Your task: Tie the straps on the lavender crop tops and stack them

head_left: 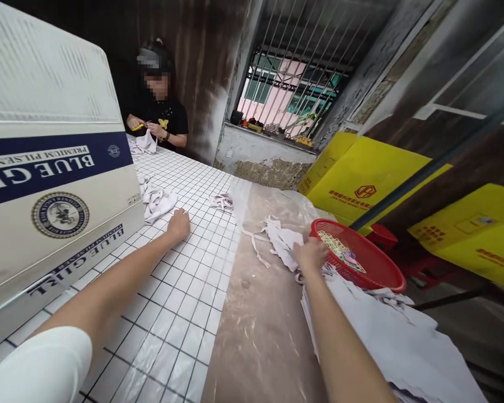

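The left edge cuts off the box (67, 168). It hides part of the cloth heap (162, 202). The bottom edge cuts off the cloth pile (407, 341). The far person's face (156, 87) is blurred.

Cloth pc w/ straps (280, 239) is pale lilac-ish w/ a wavy edge, lying p. much flat on the plastic-covered part of the counter (252, 330), thin straps trailing off in loose curves. Big cloth stack (395, 336) nearby, similar color, pcs layered w/ wavy edges. Crumpled cloth pile (157, 202) sits on the checked part, all bunched up, & there's a small cloth bunch (222, 202) btwn that & the strappy pc.
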Demonstrator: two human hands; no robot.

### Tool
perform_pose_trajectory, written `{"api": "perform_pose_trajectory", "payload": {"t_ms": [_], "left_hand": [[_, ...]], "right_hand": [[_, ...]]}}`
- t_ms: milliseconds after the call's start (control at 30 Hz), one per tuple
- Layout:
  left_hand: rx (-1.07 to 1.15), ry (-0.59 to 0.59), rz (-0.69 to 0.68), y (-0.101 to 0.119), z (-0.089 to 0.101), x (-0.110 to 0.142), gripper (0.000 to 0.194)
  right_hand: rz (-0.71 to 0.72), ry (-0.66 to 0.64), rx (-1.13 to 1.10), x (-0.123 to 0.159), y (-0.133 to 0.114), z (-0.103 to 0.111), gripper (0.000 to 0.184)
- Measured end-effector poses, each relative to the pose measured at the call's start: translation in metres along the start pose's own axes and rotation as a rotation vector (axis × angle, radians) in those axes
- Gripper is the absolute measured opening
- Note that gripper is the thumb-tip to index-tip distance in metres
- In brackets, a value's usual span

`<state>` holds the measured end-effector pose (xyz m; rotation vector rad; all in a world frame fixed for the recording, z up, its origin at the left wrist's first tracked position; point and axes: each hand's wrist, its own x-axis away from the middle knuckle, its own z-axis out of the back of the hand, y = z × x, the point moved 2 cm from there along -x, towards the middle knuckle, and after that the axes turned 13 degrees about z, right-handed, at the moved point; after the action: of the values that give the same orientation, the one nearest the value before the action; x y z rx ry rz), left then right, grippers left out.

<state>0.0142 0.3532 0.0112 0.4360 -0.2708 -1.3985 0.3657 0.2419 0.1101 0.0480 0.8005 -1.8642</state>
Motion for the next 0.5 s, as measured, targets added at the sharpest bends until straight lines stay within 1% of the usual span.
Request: {"api": "perform_pose_trajectory", "payload": {"t_ms": [67, 133, 200, 233, 267, 333, 433, 500], "left_hand": [[-0.002, -0.005, -0.045, 0.014, -0.02, -0.003, 0.03], [0.0, 0.001, -0.082, 0.025, -0.037, 0.0, 0.031], [-0.001, 0.017, -0.098, 0.028, -0.045, 0.002, 0.032], [-0.004, 0.028, -0.095, 0.027, -0.045, 0.001, 0.031], [-0.008, 0.041, -0.082, 0.024, -0.044, 0.0, 0.032], [-0.02, 0.075, -0.033, 0.012, -0.037, -0.006, 0.034], [-0.033, 0.107, 0.033, -0.005, -0.026, -0.018, 0.041], [-0.038, 0.088, 0.015, -0.008, -0.024, -0.027, 0.044]], "right_hand": [[0.104, -0.071, 0.051, 0.026, -0.013, -0.044, 0.037], [0.228, -0.168, 0.065, 0.051, -0.03, -0.088, 0.034], [0.321, -0.234, 0.071, 0.071, -0.046, -0.122, 0.028], [0.35, -0.249, 0.071, 0.078, -0.052, -0.133, 0.027], [0.371, -0.256, 0.079, 0.082, -0.057, -0.14, 0.026], [0.406, -0.265, 0.124, 0.086, -0.061, -0.146, 0.028], [0.453, -0.297, 0.221, 0.085, -0.062, -0.145, 0.029], [0.466, -0.307, 0.267, 0.084, -0.062, -0.144, 0.028]]}}
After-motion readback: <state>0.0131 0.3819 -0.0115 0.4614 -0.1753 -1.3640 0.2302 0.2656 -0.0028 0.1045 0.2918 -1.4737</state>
